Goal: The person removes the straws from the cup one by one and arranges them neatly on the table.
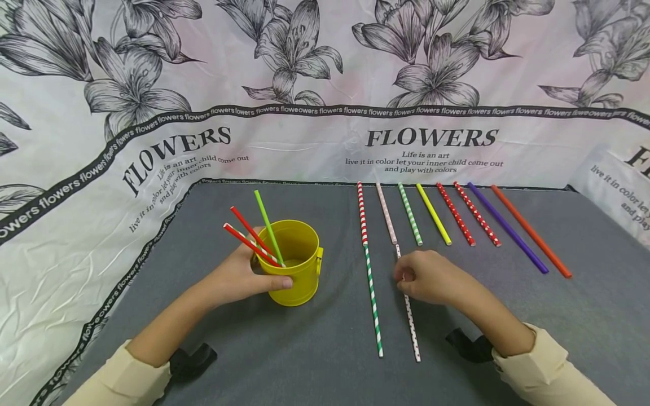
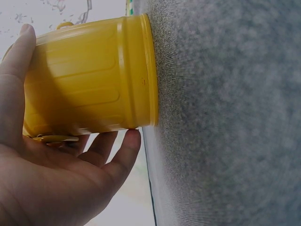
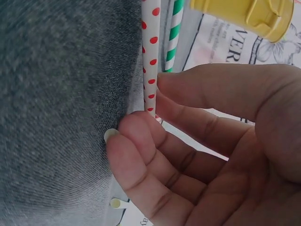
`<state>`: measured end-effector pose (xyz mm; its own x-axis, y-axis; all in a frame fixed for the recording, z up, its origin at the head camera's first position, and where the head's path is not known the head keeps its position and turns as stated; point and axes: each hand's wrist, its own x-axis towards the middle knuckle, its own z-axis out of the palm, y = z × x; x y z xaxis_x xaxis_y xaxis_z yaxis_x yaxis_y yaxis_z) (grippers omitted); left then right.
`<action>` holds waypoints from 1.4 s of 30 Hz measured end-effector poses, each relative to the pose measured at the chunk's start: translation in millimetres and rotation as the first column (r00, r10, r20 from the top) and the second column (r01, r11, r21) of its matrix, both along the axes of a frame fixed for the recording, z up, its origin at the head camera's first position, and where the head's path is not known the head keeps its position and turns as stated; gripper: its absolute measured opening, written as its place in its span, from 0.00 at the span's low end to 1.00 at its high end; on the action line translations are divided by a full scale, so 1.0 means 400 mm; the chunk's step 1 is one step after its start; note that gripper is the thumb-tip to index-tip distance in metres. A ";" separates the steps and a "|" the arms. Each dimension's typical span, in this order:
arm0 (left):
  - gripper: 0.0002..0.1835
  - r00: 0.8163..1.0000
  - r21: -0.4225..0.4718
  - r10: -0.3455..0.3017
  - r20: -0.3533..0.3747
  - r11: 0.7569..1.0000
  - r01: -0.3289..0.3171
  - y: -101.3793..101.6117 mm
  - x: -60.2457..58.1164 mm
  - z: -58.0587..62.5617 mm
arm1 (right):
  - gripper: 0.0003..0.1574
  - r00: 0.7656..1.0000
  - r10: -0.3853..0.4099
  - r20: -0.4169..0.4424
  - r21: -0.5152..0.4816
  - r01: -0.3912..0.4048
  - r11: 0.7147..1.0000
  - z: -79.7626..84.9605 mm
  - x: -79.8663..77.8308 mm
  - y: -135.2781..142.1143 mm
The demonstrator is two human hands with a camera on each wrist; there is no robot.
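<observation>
My left hand [image 1: 241,277] grips a yellow bucket [image 1: 298,285], thumb on the near side and the other fingers behind it. The left wrist view shows its base at the grey surface. A green straw [image 1: 266,217] and red straws [image 1: 249,223] lean inside it. With thumb and index finger, my right hand [image 1: 431,277] pinches a white straw with red dots [image 1: 412,330], which lies on the table. Its far end meets a pale pink straw [image 1: 387,217]. Left of it, a green-and-white striped straw [image 1: 374,310] lines up end to end with a red-and-white striped straw [image 1: 362,211].
Towards the back right lie a light green striped straw [image 1: 410,214], a yellow straw [image 1: 434,214], red dotted straws [image 1: 456,214], a purple straw [image 1: 508,228] and an orange straw [image 1: 530,231]. A flower-printed sheet [image 1: 304,141] borders the grey table [image 1: 304,361].
</observation>
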<state>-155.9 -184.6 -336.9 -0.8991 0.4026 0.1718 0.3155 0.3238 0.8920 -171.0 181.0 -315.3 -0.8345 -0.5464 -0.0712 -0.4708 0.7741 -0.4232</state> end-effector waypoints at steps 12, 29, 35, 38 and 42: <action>0.41 1.000 0.013 -0.004 0.009 1.000 0.004 0.002 0.002 0.003 | 0.02 1.000 0.022 -0.002 0.009 -0.022 1.000 -0.003 0.006 -0.004; 0.41 1.000 0.014 -0.027 -0.003 1.000 0.027 0.004 -0.004 0.003 | 0.05 0.993 0.001 -0.118 -0.014 -0.003 1.000 0.014 0.004 -0.010; 0.41 1.000 0.018 -0.024 0.002 1.000 0.024 0.001 -0.002 0.001 | 0.07 0.982 0.023 -0.188 -0.097 -0.042 0.994 0.033 0.003 -0.032; 0.41 1.000 0.019 -0.021 0.004 1.000 0.021 0.000 -0.001 -0.001 | 0.06 0.976 0.046 -0.214 -0.134 -0.076 0.988 0.046 0.000 -0.048; 0.41 1.000 0.024 -0.026 -0.002 0.999 0.026 -0.001 -0.001 -0.004 | 0.05 0.969 0.064 -0.239 -0.170 -0.106 0.980 0.069 0.002 -0.076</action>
<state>-156.2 -184.9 -338.3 -0.8882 0.4213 0.1833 0.3250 0.2940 0.8989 -170.2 150.4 -287.6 -0.7664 -0.6019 0.2243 -0.6328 0.6478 -0.4241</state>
